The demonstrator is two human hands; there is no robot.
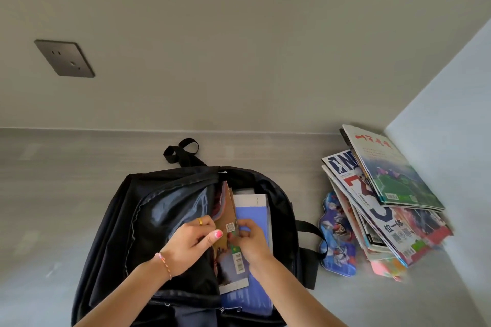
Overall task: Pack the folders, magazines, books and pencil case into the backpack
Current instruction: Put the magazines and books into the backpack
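A black backpack (170,202) lies open on the grey surface at centre. Inside it stand several books, with a blue-purple folder (252,218) to their right. A brown-covered book (225,210) stands on edge in the opening. My left hand (194,240) grips its left side, thumb on the cover. My right hand (251,240) pinches its right edge above the folder. To the right of the bag lies a blue patterned pencil case (337,236). Beside that sits a fanned stack of magazines (382,202).
A wall runs behind the surface, with a dark power socket (65,58) at upper left. A pale side wall (457,119) closes off the right, right behind the magazines. Bare grey surface (53,194) lies left of the backpack.
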